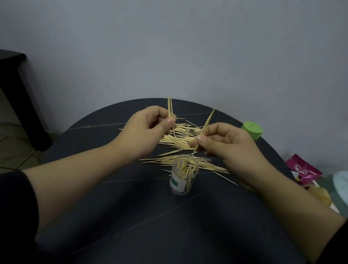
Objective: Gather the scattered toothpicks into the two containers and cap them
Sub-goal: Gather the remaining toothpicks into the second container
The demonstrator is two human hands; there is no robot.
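A clear plastic container [183,174] with a white and green label stands uncapped on the dark round table [143,221], partly filled with toothpicks. Behind it lies a loose heap of scattered toothpicks [180,140], spread in two bands. My left hand [147,128] hovers over the heap's left side, pinching a few toothpicks upright. My right hand [225,143] is above and behind the container, pinching a small bundle of toothpicks that slants down toward its mouth. A green cap [252,129] sits at the table's far right edge.
A pink packet [303,169], a pale blue object [347,189] and a yellowish item [320,195] lie off the table's right side. A dark piece of furniture [10,89] stands at the left over tiled floor. A plain wall rises behind the table.
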